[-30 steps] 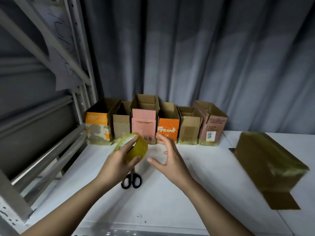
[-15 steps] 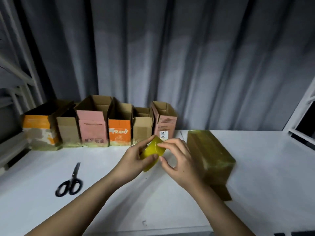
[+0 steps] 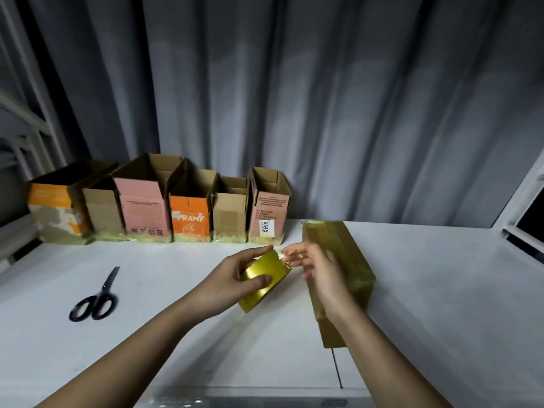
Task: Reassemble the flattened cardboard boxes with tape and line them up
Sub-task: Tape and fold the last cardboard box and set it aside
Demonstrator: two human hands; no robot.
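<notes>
My left hand (image 3: 226,285) grips a yellow tape roll (image 3: 263,279) above the white table (image 3: 426,290). My right hand (image 3: 316,267) sits just right of the roll, fingertips pinching the tape's loose end at the roll's upper edge. Behind my right hand lies a brown cardboard box (image 3: 343,260) on its side, covered in yellowish tape, with a flap sticking out at its near end. Several upright open boxes (image 3: 164,207) stand in a row along the curtain at the back left.
Black scissors (image 3: 95,298) lie on the table at the left. A metal shelf frame (image 3: 26,125) rises at the far left and a white window frame (image 3: 527,201) at the right. A grey curtain (image 3: 323,98) hangs behind.
The view has swung right, so the box row and scissors shifted left. My right hand came to the roll and took hold of the tape end; the taped box now lies right behind it.
</notes>
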